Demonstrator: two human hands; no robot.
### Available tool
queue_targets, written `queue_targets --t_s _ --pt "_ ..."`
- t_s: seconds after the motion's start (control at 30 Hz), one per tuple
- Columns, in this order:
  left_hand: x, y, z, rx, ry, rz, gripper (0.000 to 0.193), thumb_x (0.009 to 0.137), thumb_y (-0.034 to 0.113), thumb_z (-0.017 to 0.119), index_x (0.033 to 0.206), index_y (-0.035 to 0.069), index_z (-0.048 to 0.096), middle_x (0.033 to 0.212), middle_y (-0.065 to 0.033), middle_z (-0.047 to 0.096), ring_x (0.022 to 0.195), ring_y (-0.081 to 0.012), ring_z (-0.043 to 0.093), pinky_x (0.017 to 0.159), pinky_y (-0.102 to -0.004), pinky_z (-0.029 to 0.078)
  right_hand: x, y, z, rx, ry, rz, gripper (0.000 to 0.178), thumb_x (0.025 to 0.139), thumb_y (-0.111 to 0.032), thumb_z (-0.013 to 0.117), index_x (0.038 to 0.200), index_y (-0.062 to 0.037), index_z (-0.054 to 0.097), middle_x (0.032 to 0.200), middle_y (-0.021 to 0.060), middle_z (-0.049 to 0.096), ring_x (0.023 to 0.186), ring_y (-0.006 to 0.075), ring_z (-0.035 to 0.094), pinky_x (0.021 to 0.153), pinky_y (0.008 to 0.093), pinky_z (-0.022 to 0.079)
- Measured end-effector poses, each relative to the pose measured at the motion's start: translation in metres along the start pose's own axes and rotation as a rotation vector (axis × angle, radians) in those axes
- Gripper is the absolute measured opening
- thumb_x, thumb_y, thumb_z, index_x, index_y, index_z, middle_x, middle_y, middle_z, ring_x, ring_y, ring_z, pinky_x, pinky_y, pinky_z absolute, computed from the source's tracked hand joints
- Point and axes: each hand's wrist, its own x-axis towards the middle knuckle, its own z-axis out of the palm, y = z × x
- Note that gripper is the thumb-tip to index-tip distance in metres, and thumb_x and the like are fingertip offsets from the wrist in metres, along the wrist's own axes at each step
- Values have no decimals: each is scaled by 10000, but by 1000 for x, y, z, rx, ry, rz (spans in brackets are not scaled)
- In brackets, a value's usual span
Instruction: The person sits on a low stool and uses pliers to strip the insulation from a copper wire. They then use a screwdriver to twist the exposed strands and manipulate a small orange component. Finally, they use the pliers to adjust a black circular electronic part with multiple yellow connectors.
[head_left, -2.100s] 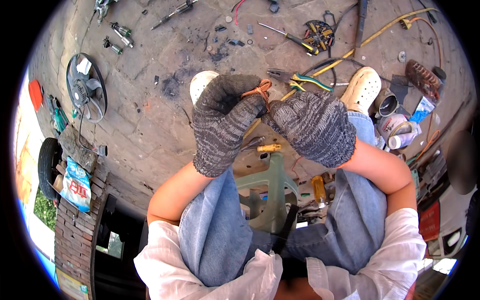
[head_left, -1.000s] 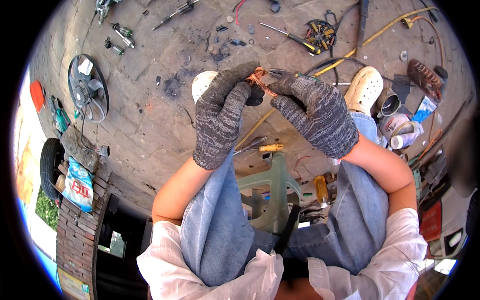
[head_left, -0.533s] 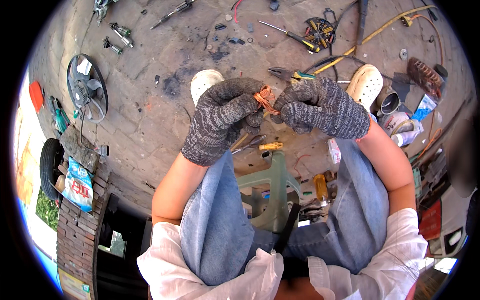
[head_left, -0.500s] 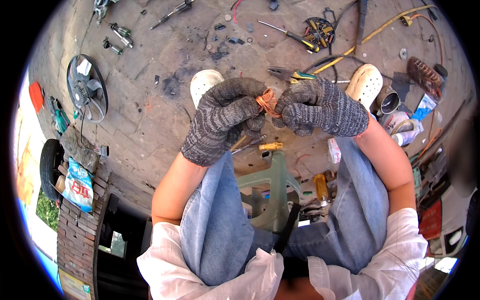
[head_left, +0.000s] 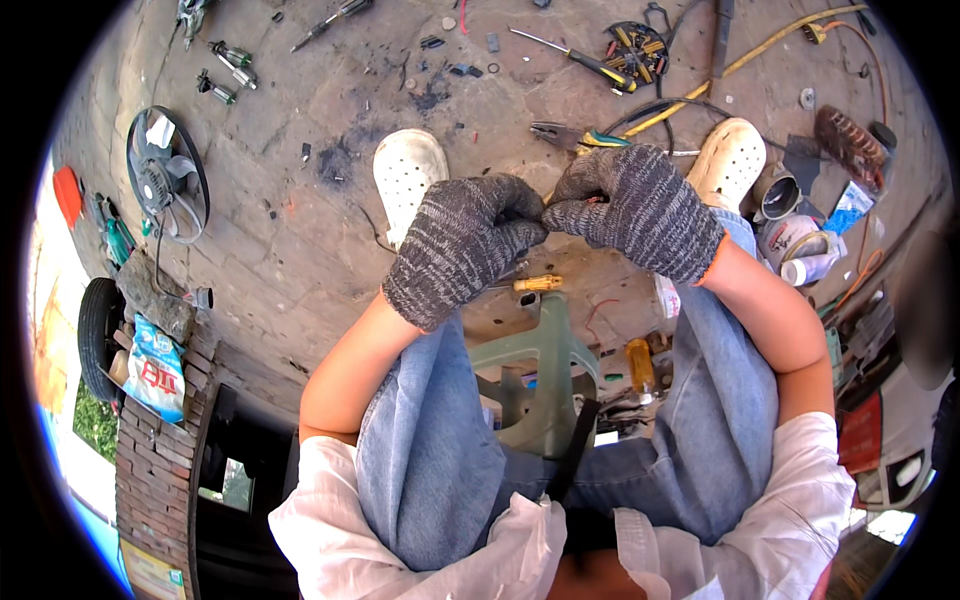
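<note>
My left hand (head_left: 467, 245), in a grey knitted glove, is closed, its fingers curled towards the middle. My right hand (head_left: 640, 212), gloved alike, is closed too, and its fingertips meet those of the left. The small bundle of copper wire that showed between them half a second ago is now hidden by the gloved fingers. Just beyond the right hand lie pliers (head_left: 577, 137) with yellow and green handles. On the ground below the left hand's fingers is a yellow screwdriver handle (head_left: 538, 283).
A green plastic stool (head_left: 548, 345) stands between my knees. Pale clogs (head_left: 411, 172) are on my feet. Ahead lie a long screwdriver (head_left: 590, 67), a round part with copper segments (head_left: 637, 52) and a yellow hose (head_left: 775, 60). At left are a fan (head_left: 160, 180) and motor armatures (head_left: 232, 62).
Both hands have drawn together and turned, so the fingertips touch and the copper wire bundle has gone out of sight. The left hand has moved slightly nearer to me; the view has shifted slightly.
</note>
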Motion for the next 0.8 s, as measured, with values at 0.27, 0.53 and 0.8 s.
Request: queue_targets --t_s 0.27,0.53,0.8 --pt "7 -14 3 -772 366 -13 91 814 -20 626 854 -13 545 819 -106 637 720 -148 621 620 -262 525 -8 -17 27 -166 396 -72 288 786 -178 665 1064 -100 661 950 110 651 833 290 617 732 371 494" --pt "2 5 0 -1164 424 -95 122 823 16 634 855 37 518 820 -102 626 720 -167 626 627 -289 538 5 -7 29 -455 441 -427 450 757 -149 625 1204 -136 585 1034 86 631 866 239 624 674 332 520" --pt "-3 -1 -10 -1511 4 9 175 809 62 664 827 59 490 787 -101 609 693 -188 625 568 -292 529 4 -5 20 1092 44 -39 268 806 -22 650 1069 -31 603 931 97 647 823 162 638 706 276 527"
